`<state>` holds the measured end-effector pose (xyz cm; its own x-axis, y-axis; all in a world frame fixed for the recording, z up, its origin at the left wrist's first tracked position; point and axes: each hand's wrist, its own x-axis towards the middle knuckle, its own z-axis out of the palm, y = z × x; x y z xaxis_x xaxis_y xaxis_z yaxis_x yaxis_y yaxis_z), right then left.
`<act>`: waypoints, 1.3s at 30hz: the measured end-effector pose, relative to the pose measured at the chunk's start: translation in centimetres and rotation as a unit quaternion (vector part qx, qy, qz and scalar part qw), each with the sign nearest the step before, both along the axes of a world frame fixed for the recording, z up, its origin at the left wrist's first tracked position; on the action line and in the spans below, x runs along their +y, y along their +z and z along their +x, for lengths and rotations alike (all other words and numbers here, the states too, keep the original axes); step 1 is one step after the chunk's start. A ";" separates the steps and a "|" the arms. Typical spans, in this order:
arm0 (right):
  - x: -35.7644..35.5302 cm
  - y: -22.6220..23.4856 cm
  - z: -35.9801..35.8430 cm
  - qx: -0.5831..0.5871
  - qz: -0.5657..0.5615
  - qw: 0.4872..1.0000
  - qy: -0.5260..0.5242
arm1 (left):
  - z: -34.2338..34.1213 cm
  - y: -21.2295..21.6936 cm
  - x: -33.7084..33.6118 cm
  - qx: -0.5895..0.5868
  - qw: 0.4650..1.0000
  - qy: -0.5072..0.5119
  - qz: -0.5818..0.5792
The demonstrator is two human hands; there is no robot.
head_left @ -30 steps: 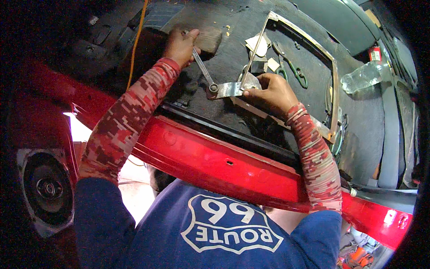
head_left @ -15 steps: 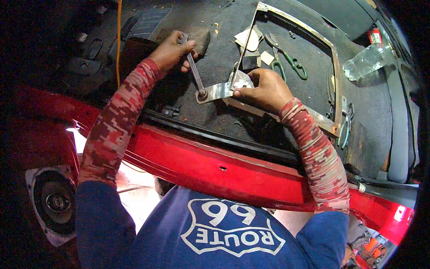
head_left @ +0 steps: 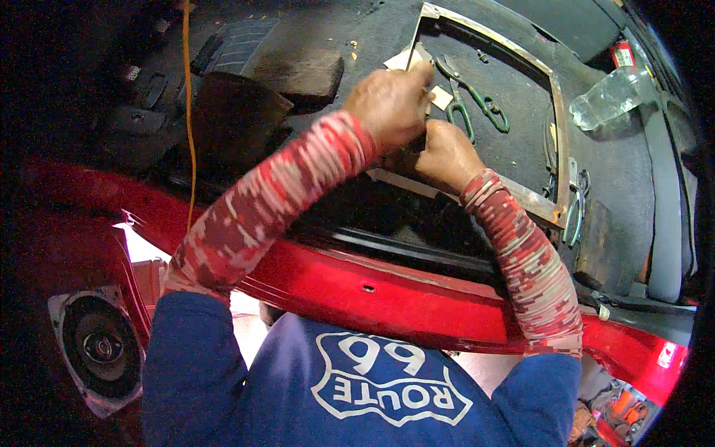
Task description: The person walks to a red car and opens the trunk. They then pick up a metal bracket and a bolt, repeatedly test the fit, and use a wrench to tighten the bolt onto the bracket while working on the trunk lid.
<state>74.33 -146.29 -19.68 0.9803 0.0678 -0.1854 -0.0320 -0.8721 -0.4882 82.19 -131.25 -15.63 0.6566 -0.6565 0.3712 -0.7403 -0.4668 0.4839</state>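
My left hand is closed, its back toward me, and crosses over to meet my right hand. The wrench it gripped a moment ago is hidden behind its fingers. My right hand is curled shut beside it, at the near left corner of a rectangular metal frame. The flat metal bracket it was pinching is covered by both hands. Shears with green handles lie inside the frame, just beyond my right hand. Pale paper scraps lie next to the shears.
A wooden block lies at the back left, near a hanging orange cable. On the right are a clear plastic bottle, teal-handled pliers and another wood piece. A red vehicle sill runs in front of me.
My left hand has swung right, from the far end of the wrench to right beside my right hand. Wrench and bracket have gone out of sight behind the hands. My right hand barely moved.
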 end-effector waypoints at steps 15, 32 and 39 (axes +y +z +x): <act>0.2 0.7 -0.6 -0.067 0.141 0.988 -0.007 | -11.6 4.0 3.9 -0.015 0.985 -0.162 -0.060; 0.7 2.1 -1.1 -0.033 0.081 0.996 -0.001 | -16.0 5.0 14.9 0.032 0.984 -0.172 0.021; 0.7 1.8 -1.1 -0.047 0.089 0.995 -0.007 | -15.5 5.1 14.6 -0.100 0.970 -0.166 0.147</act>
